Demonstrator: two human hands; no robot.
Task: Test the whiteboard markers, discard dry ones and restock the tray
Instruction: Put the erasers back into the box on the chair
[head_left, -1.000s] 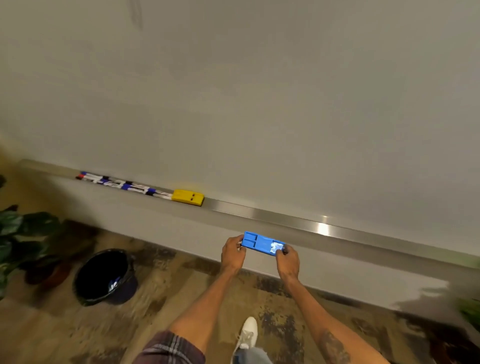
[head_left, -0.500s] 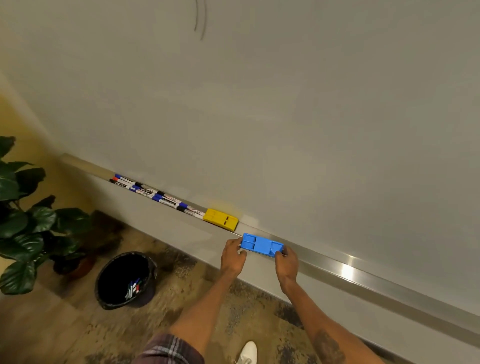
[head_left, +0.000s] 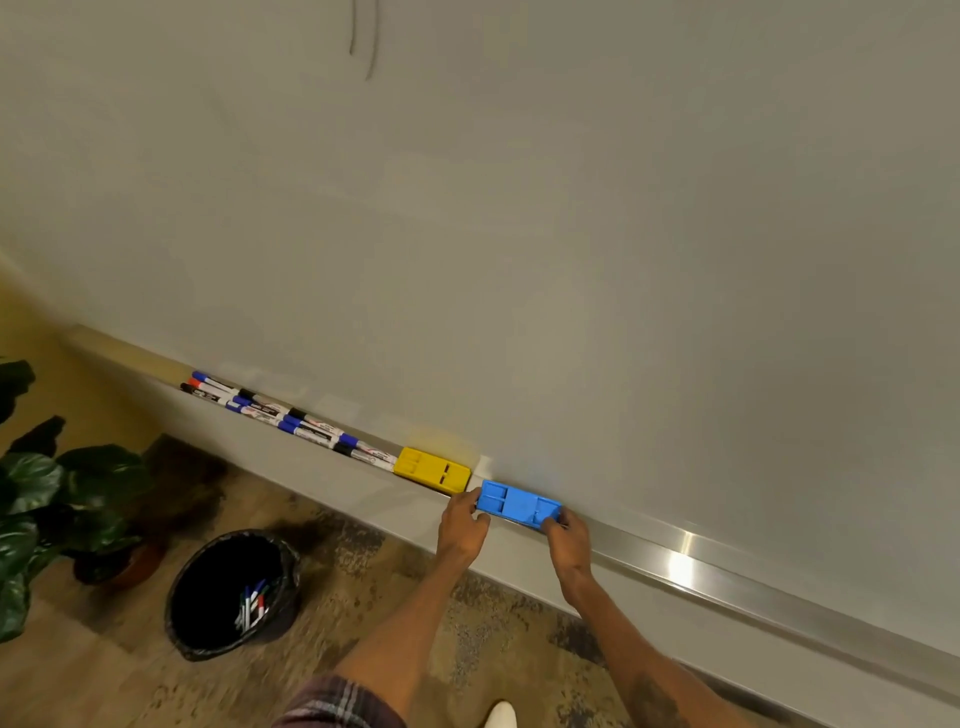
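Left hand (head_left: 460, 525) and right hand (head_left: 569, 535) each pinch one end of the blue eraser (head_left: 517, 501), a two-ended grip likely keeping it level on the tray (head_left: 727, 566) beside the yellow eraser (head_left: 431, 470). Markers (head_left: 291, 415) line the tray further left.

Along your tray (head_left: 753, 584) the markers (head_left: 291, 421) lie leftmost, the first eraser (head_left: 432, 470) just right of them, then the second eraser (head_left: 518, 503), gripped between your left hand (head_left: 460, 526) and right hand (head_left: 570, 535); the bin (head_left: 208, 639) stands below the markers.

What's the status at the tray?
Grip: left hand and right hand each hold an end of the blue eraser at the tray. Close beside it, not touching: yellow eraser; markers lined up beyond.
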